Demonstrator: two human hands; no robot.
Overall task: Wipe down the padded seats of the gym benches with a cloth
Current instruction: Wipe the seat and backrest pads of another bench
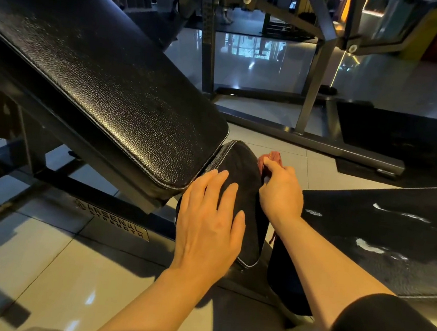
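We see the left hand [210,219] flat, fingers straight, on the small black pebbled-leather seat pad [241,173], right hand [281,189] gripping a crumpled reddish-brown cloth [272,159] at its edge.

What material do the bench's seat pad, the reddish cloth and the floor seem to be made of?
Seat pad: probably vinyl or leather, black, with a pebbled grain and pale stitched seams. Cloth, gripped by the right hand: soft woven fabric, judging by its folds; mostly hidden. Floor: glossy pale tiles, with grout lines and reflections.
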